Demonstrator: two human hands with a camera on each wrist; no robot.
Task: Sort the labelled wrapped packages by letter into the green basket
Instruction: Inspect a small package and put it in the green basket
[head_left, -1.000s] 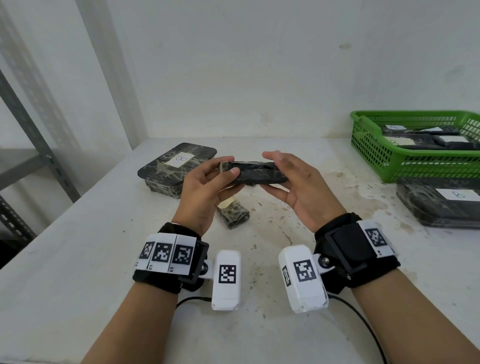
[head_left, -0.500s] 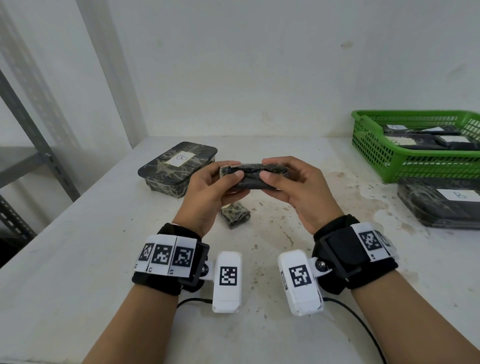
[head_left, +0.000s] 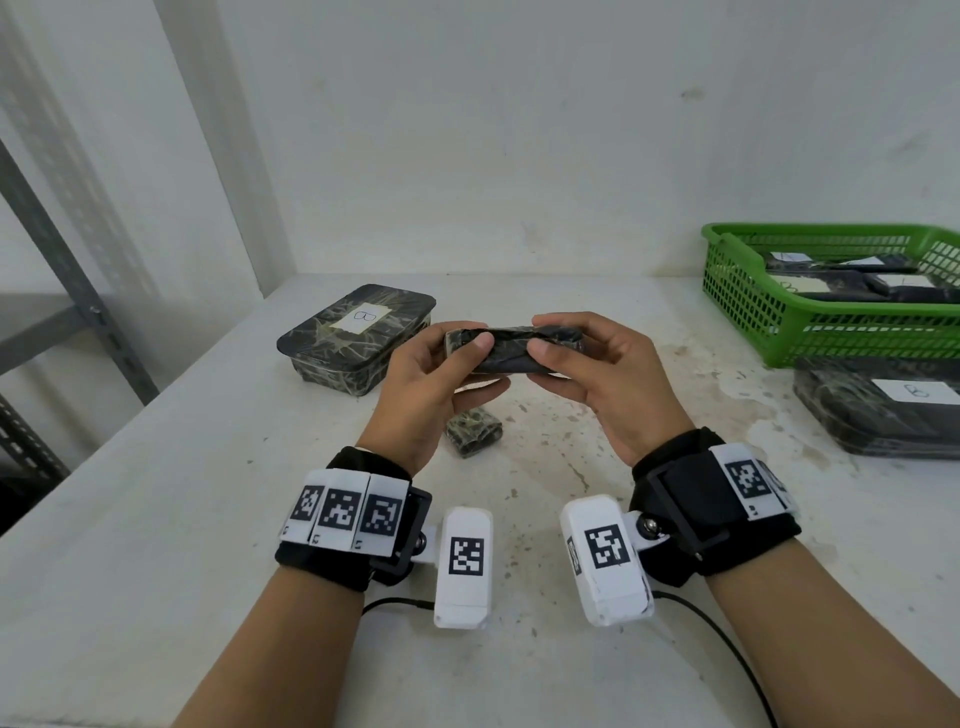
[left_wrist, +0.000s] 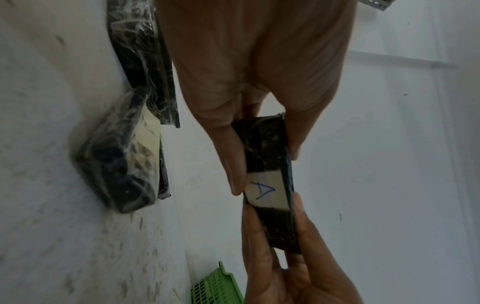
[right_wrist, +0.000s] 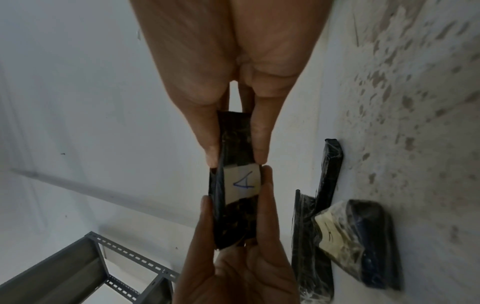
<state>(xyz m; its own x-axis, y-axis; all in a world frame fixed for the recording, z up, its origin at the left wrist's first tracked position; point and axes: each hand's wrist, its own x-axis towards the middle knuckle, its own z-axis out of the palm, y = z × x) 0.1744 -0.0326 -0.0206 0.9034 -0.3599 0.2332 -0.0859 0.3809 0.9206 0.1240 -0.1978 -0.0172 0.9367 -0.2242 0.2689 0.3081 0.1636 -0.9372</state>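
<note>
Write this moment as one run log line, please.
hands: left and right grip package above table | label: A | basket: holds packages

A white label (left_wrist: 265, 191) on the small dark package (left_wrist: 270, 164) held up in both hands bears a handwritten blue "A". The label (head_left: 363, 317) on the large wrapped box (head_left: 358, 332) at far left reads "B". The other packages' labels are too small or blurred to read.
</note>
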